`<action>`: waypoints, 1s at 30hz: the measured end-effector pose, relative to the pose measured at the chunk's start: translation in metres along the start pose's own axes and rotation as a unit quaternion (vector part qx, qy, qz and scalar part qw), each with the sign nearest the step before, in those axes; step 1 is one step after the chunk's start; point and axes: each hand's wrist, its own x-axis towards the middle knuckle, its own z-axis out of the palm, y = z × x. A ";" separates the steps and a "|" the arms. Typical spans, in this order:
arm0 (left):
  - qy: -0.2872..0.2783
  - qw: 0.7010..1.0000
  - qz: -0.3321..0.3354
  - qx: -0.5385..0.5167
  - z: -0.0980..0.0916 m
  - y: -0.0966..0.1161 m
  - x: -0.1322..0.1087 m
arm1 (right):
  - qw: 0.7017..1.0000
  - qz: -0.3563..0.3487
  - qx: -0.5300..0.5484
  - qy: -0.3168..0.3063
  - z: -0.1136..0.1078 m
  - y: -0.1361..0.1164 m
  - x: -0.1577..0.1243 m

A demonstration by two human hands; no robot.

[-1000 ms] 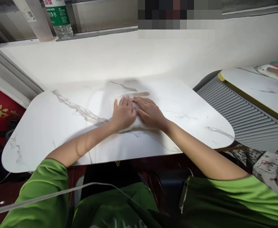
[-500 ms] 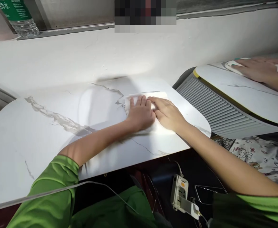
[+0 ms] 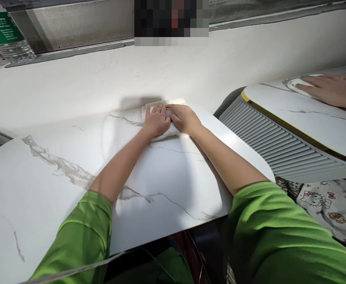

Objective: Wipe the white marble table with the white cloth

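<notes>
A white cloth (image 3: 172, 133) with a scalloped edge lies bunched on the white marble-patterned tabletop (image 3: 81, 221), close to the wall. My left hand (image 3: 157, 122) rests palm down on the cloth, its fingers stretched forward. Beside it, my right hand (image 3: 185, 118) presses on the right part of the cloth with its fingers laid out flat. The two hands touch at the fingertips and thumbs and cover the middle of the cloth.
At the right, another person's hand (image 3: 329, 88) lies on a white cloth on a second marbled tabletop (image 3: 315, 126) with a ribbed side. A water bottle (image 3: 8, 35) stands on the ledge at the upper left. A white wall (image 3: 86, 85) borders the table's far edge.
Both my hands have slid the cloth away from me and slightly left, closer to the wall. My arms reach farther forward, and the power strip and phone below are no longer visible.
</notes>
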 end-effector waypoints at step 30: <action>0.009 0.999 -0.033 0.018 -0.035 -0.065 -0.142 | 0.996 -0.074 0.041 -0.040 0.019 -0.145 -0.042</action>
